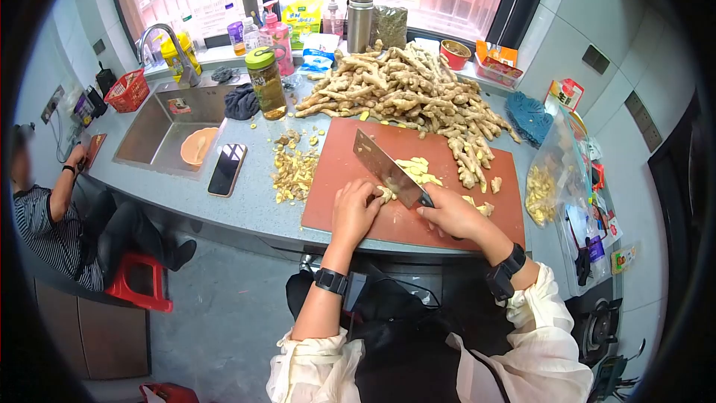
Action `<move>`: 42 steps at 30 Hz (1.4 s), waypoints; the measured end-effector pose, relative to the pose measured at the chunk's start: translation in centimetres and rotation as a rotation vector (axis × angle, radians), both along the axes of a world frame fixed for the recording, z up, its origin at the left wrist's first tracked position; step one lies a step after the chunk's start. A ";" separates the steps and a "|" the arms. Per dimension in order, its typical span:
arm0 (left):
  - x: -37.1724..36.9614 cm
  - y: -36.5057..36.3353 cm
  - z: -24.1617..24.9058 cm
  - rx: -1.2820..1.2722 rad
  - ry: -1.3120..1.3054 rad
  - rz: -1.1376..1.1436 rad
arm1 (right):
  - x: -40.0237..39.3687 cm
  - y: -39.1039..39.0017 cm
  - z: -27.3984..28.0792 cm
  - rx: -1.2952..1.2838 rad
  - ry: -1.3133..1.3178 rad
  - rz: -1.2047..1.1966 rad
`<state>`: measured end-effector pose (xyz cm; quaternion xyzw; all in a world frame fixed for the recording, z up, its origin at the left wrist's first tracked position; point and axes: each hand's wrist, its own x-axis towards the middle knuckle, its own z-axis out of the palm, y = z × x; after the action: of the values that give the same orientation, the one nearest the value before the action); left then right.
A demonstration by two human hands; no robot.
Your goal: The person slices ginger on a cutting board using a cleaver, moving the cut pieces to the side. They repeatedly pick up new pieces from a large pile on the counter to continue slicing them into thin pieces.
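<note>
My right hand (452,213) is wrapped round the handle of a cleaver (388,166), its broad blade standing over a reddish-brown cutting board (335,172). Fingers bent, my left hand (356,207) presses a piece of ginger (386,194) against the board, close to the blade. Pale ginger slices (419,170) lie just beyond the blade, and a few more pieces sit to the right of my right hand. A large heap of whole ginger roots (406,86) rises behind the board and spills onto its far right part.
Ginger trimmings (293,172) and a phone (227,169) lie left of the board, near the sink (142,138). A lidded jar (267,86) stands behind. At right is a plastic bag (543,186) with ginger slices. Another person (56,216) sits at far left.
</note>
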<state>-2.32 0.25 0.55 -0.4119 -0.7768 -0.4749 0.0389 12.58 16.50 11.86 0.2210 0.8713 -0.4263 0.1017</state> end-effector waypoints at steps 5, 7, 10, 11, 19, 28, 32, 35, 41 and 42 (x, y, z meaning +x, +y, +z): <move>-0.1 0.2 -0.3 -0.001 0.017 -0.004 | -0.2 0.0 -0.4 0.145 0.002 0.058; -0.1 0.2 -0.4 -0.019 0.024 0.008 | -0.2 0.1 -1.3 0.405 0.111 0.157; -0.2 0.1 -0.3 -0.020 0.024 0.004 | -0.9 -0.6 -0.7 0.381 0.035 0.134; -0.2 0.1 -0.3 -0.021 0.022 0.004 | -0.9 -0.6 -0.8 0.379 0.033 0.134; -0.1 0.3 -0.4 0.014 0.047 0.005 | -1.8 -0.6 -1.8 0.395 0.093 0.131; -0.2 0.4 -0.4 0.037 0.058 0.001 | -4.4 0.6 -3.5 0.310 0.124 0.100; -0.1 0.1 -0.1 -0.034 0.031 0.011 | -3.6 -0.3 -2.0 0.254 0.108 0.065; -0.2 0.2 -0.3 0.005 0.057 -0.001 | -3.4 -0.7 -0.7 0.041 -0.049 -0.031; -0.2 0.4 -0.6 -0.012 0.032 0.008 | -1.1 0.6 -1.3 0.294 0.016 0.160; -0.2 0.3 -0.6 0.000 0.037 0.006 | -0.7 0.4 -1.5 0.317 0.017 0.142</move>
<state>-2.49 0.60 0.00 -0.4183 -0.7772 -0.4669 0.0547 11.84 16.89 10.33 0.1686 0.9418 -0.2772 0.0878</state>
